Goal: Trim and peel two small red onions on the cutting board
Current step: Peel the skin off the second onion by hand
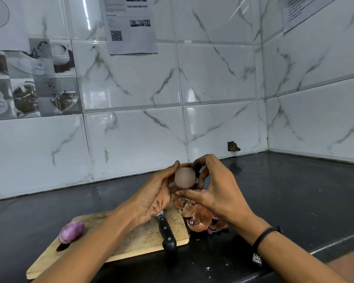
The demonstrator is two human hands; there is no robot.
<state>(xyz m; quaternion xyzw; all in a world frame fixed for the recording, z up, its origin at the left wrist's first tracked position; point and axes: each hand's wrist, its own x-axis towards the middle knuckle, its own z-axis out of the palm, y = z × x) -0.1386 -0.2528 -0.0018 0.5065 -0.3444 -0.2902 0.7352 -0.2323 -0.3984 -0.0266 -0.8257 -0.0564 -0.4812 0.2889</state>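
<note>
Onion work first: the pale onion (pixel 185 178), smooth and pinkish, is lifted off the board between both my grips, above the cutting board's far right corner.

Marble-patterned wall tiles (pixel 213 78) fill the background, with a printed sheet (pixel 131 25) bearing a QR code stuck on them. Below runs the dark worktop (pixel 294 201). On it lies the wooden cutting board (pixel 147 231), set at a slant with its handle hole towards my near left.

My left grip (pixel 157 193) is palm up and smudged, its fingers curled round the pale onion's left side with a fingertip reaching its top. My right grip (pixel 217 190) closes on the same onion from the right, fingers wrapped behind it and thumb lying just under it. A black band (pixel 264 235) sits on my right wrist.

The kitchen knife (pixel 167 231) rests on the board's right part, black riveted handle towards me and overhanging the near edge, most of the blade hidden under my left grip. A heap of onion skins (pixel 198 217), brown and purple, lies against the board's right edge, mostly on the worktop. The purple onion (pixel 71 231) lies alone on the board's left end, beside the handle hole, well apart from the knife.
</note>
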